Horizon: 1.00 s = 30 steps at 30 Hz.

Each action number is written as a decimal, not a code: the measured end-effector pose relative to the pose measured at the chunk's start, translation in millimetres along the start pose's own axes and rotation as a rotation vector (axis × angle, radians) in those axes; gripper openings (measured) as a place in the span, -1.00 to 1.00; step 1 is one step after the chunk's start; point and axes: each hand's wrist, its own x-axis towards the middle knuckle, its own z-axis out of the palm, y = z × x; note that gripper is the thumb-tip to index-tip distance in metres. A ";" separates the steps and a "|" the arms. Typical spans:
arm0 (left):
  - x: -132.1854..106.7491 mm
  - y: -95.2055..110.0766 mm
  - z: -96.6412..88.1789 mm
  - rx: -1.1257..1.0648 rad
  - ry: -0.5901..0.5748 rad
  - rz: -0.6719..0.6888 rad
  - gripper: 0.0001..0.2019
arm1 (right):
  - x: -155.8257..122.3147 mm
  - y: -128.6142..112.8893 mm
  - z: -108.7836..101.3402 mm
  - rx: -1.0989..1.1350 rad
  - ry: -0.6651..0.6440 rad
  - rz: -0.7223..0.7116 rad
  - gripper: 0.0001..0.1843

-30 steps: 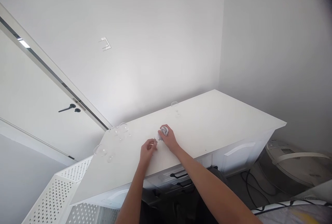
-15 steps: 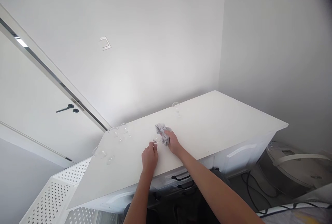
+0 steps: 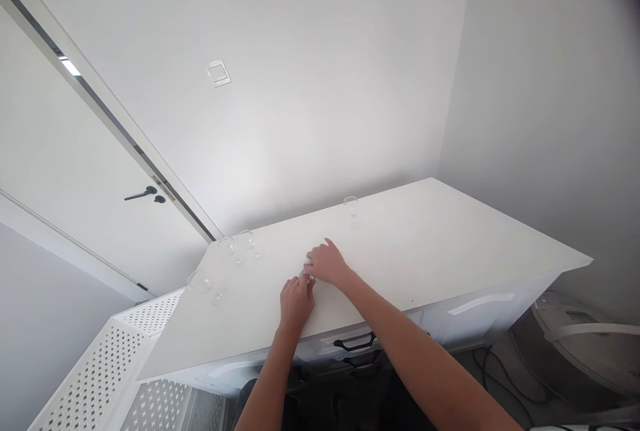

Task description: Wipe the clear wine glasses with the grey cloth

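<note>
Head view: the left hand point(image 3: 296, 301) has its fingers drawn narrow, tips pinched on a small clear glass point(image 3: 306, 276) that sits at its 1 o'clock on the white cabinet top point(image 3: 450, 244). The right hand point(image 3: 327, 263) lies palm down just beyond, fingers loosely fanned. The same glass touches its heel at 7 o'clock, and whether anything is gripped under the palm I cannot tell. The glass is thus between the two hands, and the left is the one closed on it. It is too small and transparent to tell which way its long axis runs.

Further out, a stemmed glass point(image 3: 351, 204) stands at 1 o'clock from the right hand, well apart. At 10 o'clock from the left hand two glasses point(image 3: 236, 243) stand side by side near the back edge. Another glass point(image 3: 200, 280) is near the left corner. All look empty.

A black drawer handle point(image 3: 355, 342) shows under the front edge, a perforated white panel point(image 3: 100, 378) at lower left, and a door handle point(image 3: 145, 192) beyond.
</note>
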 end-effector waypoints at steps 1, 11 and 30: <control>-0.6 0.5 -0.2 -0.002 0.010 0.019 -0.79 | 5.6 1.9 -11.2 0.071 -0.029 0.115 -0.67; 0.5 -2.7 0.8 -0.109 0.040 -0.227 -0.81 | -21.5 21.6 28.6 1.115 0.006 0.064 -0.53; -4.5 -3.1 -2.4 -0.127 0.025 -0.123 -0.75 | 11.1 -2.9 -9.3 0.504 0.014 0.165 -0.79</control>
